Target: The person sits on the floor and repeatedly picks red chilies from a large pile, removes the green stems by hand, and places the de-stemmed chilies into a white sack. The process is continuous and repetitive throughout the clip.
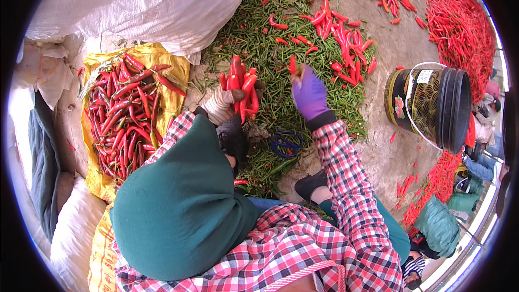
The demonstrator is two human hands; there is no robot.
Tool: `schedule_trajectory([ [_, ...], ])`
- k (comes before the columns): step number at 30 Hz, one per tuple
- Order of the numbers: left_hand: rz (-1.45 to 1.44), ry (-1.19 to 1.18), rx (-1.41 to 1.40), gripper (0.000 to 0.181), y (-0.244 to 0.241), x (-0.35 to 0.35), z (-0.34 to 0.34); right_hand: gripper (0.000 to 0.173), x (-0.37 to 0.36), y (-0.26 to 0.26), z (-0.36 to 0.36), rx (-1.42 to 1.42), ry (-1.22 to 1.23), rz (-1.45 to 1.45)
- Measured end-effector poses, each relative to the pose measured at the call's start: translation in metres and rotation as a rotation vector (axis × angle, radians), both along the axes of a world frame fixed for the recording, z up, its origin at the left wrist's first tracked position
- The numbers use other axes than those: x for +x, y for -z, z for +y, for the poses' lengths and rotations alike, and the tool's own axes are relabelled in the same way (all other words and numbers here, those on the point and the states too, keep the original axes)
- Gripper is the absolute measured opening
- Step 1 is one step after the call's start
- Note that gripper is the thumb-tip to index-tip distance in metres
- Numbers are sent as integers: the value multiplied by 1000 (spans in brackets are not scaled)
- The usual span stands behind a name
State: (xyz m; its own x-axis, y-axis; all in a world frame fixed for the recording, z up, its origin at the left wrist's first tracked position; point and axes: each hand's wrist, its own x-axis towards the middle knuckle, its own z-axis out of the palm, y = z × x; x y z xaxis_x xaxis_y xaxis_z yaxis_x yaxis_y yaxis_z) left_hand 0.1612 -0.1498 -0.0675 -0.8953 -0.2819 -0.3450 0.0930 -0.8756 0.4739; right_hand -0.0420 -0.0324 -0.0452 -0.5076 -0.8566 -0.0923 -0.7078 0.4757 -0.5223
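My left hand (219,104), in a pale glove, grips a bunch of red chillies (242,85), tips pointing various ways. In a purple glove, my right hand (310,92) pinches a single red chilli (292,65) between thumb and fingers, apart from the bunch. Beneath both hands lies a bed of cut green chilli stems (271,73). Blue-handled scissors (286,144) rest on the stems near my feet. Beyond my right hand, loose red chillies (348,46) lie on the stems. To my left, a yellow woven sack (178,63) sits under a pile of stemmed chillies (125,117).
A black patterned bucket (417,105) with a white handle lies tipped on the concrete floor (381,129) at right. Behind it spreads a big heap of red chillies (458,28). A large white sack (162,4) bulges at upper left. Other people (482,162) are at the right edge.
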Motion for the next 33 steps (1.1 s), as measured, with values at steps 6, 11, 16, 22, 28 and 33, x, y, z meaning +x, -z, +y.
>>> schedule_trajectory([
  [6, 103, -79, -4, 80, -4, -15, 10, 19, 53, -1, 18, -85, 18, -681],
  [11, 71, -162, -113, 69, -4, -16, 16, 20, 53, 20, 29, 94, 0, -705],
  [16, 53, -75, -481, 49, -8, -17, 12, 21, 56, -5, 19, 89, 182, -1007],
  [22, 133, -31, 158, 37, -19, -29, 5, 35, 42, -3, 15, -180, -60, -1060],
  [28, 164, -398, 183, 64, -21, -9, -9, 25, -7, 3, -3, -15, -235, -34],
  [33, 189, -407, 169, 64, -16, -5, -10, 16, -55, 6, -38, -42, -46, 248],
])
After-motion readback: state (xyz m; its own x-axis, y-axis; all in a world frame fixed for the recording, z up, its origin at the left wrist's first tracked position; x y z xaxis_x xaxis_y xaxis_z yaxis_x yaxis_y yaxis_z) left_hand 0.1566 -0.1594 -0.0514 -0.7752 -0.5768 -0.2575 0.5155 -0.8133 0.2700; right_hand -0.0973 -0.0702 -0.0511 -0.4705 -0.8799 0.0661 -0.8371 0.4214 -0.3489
